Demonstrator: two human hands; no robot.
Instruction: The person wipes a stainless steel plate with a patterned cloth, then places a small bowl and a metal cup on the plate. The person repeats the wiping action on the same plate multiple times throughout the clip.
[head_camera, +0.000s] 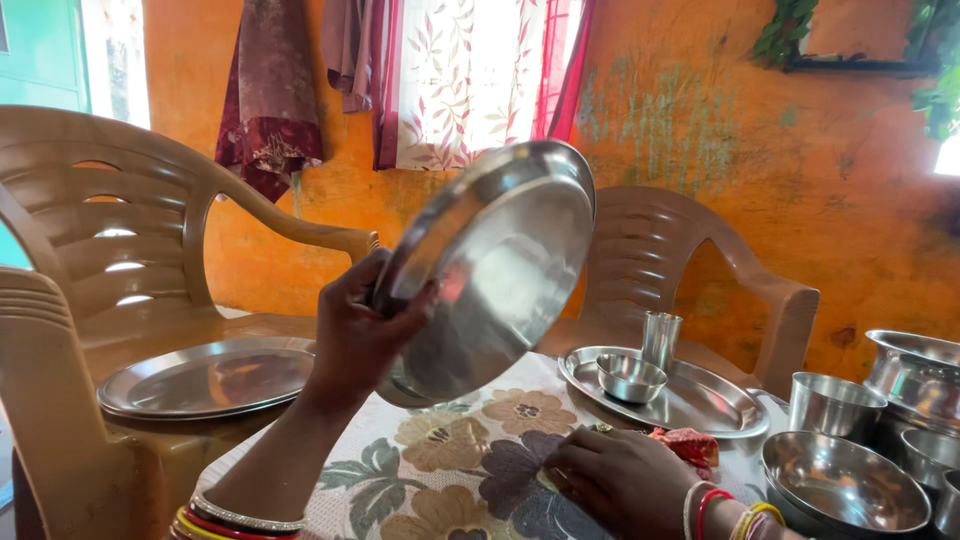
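Observation:
My left hand (358, 330) grips the lower edge of a round steel plate (500, 265) and holds it up tilted, its inside facing right, above the flowered tablecloth (440, 470). My right hand (620, 475) rests flat on the cloth with fingers spread, beside a crumpled red cloth (690, 445). Just behind that hand lies a second steel plate (700, 400) with a small steel bowl (630, 378) and a steel tumbler (660, 340) standing on it.
Steel plates (210, 378) are stacked on the seat of a tan plastic chair (110, 250) at left. Another tan chair (690, 260) stands behind the table. Steel bowls (845, 485), a cup (832, 405) and pots (915, 375) crowd the right.

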